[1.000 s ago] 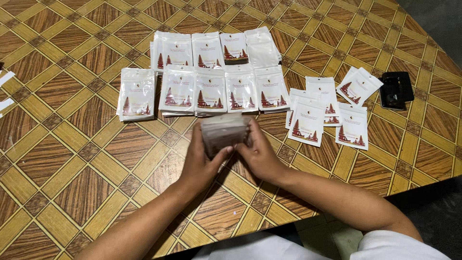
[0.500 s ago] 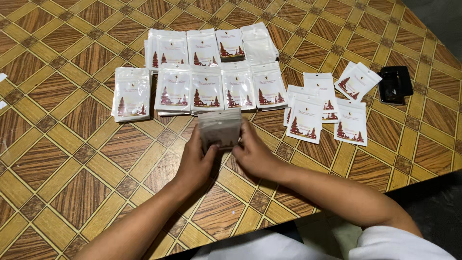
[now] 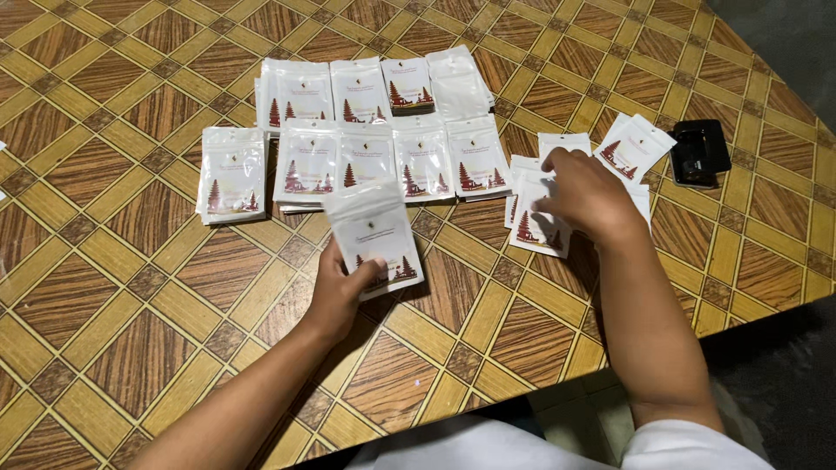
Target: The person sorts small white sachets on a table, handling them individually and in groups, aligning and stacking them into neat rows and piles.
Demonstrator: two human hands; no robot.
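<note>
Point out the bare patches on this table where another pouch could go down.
Bare tabletop lies left of the left hand and below the lone pouch. More lies between the held pouch and the right forearm, toward the near edge. It is crowded along the two pouch rows and under the right hand, where loose pouches overlap beside the black case.

Place: most likely a home or a small workroom used for hand packing; which one cannot be told.
Surface: a table (image 3: pixel 104 348) covered in a brown and yellow wood-look diamond pattern, filling most of the view.
Goods: many identical white sealed pouches (image 3: pixel 366 130) with a red tree design, laid in neat rows and small stacks.
Other item: a small black device (image 3: pixel 699 152) near the far right edge.
Floor: plain dark grey floor (image 3: pixel 784 383) beside the table.
</note>
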